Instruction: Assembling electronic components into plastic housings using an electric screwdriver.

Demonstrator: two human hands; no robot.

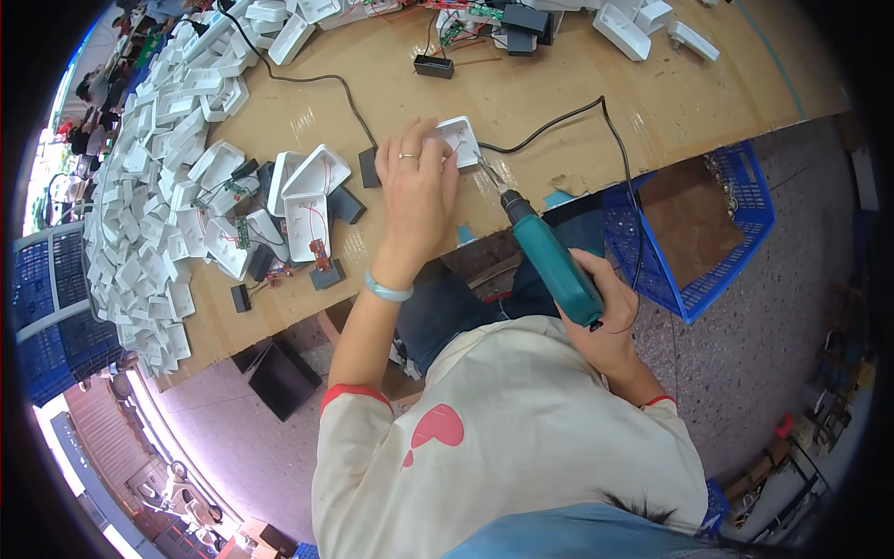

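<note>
A casing heap (154, 200) lies on the table (549, 79) left of the screwdriver (559, 264), a crate (686, 300) right of it.

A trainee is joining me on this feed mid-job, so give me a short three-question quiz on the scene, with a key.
1. Which hand grips the green power tool?
2. True or false: the blue basket with a brown sheet in it stands to the left of the left hand.
3. Fill in the blank: the tip of the power tool is at a small, open white ____ by the left hand's fingers.

Key:
1. The right hand.
2. False; it stands to the right.
3. Casing.
</note>
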